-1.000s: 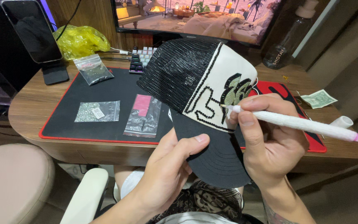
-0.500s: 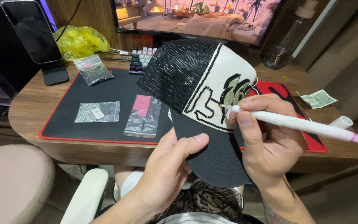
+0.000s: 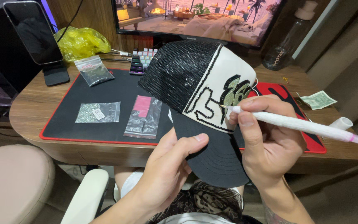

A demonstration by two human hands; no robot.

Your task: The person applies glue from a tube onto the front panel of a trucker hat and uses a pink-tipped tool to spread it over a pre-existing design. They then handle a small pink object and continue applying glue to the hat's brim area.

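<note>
A trucker cap [image 3: 195,79] with black mesh back, white front panel and black brim is held up over the desk edge. My left hand [image 3: 170,166] grips its brim from below, thumb on top. My right hand [image 3: 266,141] holds a white wrapped pen-like tool [image 3: 299,124] with a pink end. Its metal tip touches the white panel beside a green beaded design outlined in black beads.
A black desk mat [image 3: 104,99] with red edge carries three small clear bags [image 3: 143,118] of beads. A phone on a stand [image 3: 34,33], a yellow bag [image 3: 81,41], a keyboard [image 3: 139,62], a monitor [image 3: 195,18], a bottle [image 3: 289,39] and a banknote [image 3: 318,99] surround it.
The tool tip has shifted slightly along the cap's front panel; both hands and the cap stay nearly where they were.
</note>
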